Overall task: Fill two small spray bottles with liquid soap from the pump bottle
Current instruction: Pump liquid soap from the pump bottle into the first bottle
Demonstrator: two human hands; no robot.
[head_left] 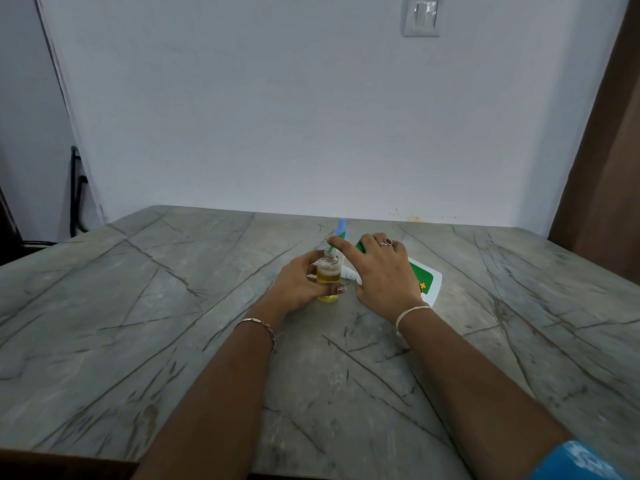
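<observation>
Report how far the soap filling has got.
Done: one small spray bottle, uncapped, is mostly full of yellow liquid. In hand: left hand grips it; right hand holds the pump bottle, nozzle at its mouth. Left: capping it; the blue-topped bottle behind, contents unseen.

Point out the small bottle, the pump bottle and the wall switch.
small bottle (328, 277): head view, its yellow-filled body.
pump bottle (426, 278): head view, its green label.
wall switch (421, 17): head view, plate's middle.
</observation>
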